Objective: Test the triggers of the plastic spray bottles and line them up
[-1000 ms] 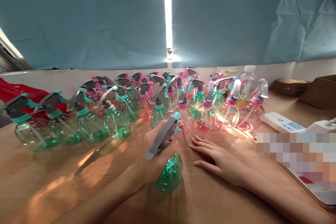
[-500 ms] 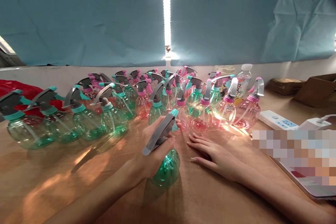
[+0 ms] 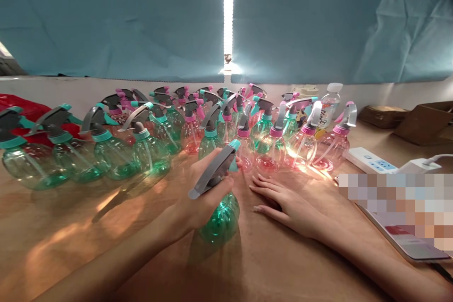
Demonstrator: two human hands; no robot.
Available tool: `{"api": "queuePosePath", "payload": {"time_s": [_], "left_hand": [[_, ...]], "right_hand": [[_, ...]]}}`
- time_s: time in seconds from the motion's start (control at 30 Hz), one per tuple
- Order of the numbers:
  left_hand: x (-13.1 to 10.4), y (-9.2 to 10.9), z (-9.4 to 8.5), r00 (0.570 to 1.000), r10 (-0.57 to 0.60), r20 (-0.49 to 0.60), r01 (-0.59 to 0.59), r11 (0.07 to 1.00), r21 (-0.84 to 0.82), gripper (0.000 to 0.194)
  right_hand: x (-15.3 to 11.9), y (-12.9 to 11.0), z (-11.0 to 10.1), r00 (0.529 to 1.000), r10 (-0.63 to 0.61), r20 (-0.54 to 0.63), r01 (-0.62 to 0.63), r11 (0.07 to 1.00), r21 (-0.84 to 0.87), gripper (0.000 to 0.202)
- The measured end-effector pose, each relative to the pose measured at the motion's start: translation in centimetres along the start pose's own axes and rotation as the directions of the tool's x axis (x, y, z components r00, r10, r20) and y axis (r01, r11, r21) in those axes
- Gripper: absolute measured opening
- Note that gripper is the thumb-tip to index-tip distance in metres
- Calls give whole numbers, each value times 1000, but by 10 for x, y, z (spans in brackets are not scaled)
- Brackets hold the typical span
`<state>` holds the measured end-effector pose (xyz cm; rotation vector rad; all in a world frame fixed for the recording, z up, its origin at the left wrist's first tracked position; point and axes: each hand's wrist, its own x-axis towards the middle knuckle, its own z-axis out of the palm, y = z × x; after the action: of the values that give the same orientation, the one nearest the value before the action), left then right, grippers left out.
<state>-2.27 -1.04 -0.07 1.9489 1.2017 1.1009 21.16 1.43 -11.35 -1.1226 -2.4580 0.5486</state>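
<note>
My left hand is wrapped round the neck of a green spray bottle with a grey and teal sprayer head, in the middle of the brown table. To its right, my right hand lies flat on the tabletop with fingers spread, holding nothing. Just behind the hands stand several pink bottles with grey sprayers. At the left is a row of green bottles with teal collars. More green and pink bottles are crowded farther back.
A white power strip with a plug lies at the right, beside a partly pixelated flat device. Cardboard boxes and a clear capped bottle stand behind. Red plastic is at the far left.
The view has shifted slightly, so the bottles and both hands appear a little higher in the picture. My left hand keeps its hold on the green bottle; my right hand stays flat.
</note>
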Motion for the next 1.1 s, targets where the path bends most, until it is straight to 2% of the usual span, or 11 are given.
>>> {"api": "queuePosePath", "payload": {"time_s": [0.17, 0.47, 0.73, 0.9, 1.1], "left_hand": [[-1, -7, 5, 999, 20, -40, -21, 999, -33, 4], [-2, -9, 7, 998, 39, -38, -41, 998, -49, 2], [3, -16, 4, 995, 97, 9, -96, 995, -23, 6], [0, -12, 6, 998, 53, -31, -53, 998, -20, 4], [-2, -9, 7, 997, 41, -60, -41, 999, 3, 11]], "right_hand": [[0, 0, 0, 1000, 7, 1, -7, 1000, -9, 58], [-1, 2, 2, 1000, -7, -16, 7, 1000, 22, 56], [-1, 2, 1, 1000, -3, -10, 3, 1000, 17, 57], [-1, 0, 1, 1000, 1, -14, -1, 1000, 22, 57], [-1, -1, -1, 1000, -5, -19, 5, 1000, 23, 56]]}}
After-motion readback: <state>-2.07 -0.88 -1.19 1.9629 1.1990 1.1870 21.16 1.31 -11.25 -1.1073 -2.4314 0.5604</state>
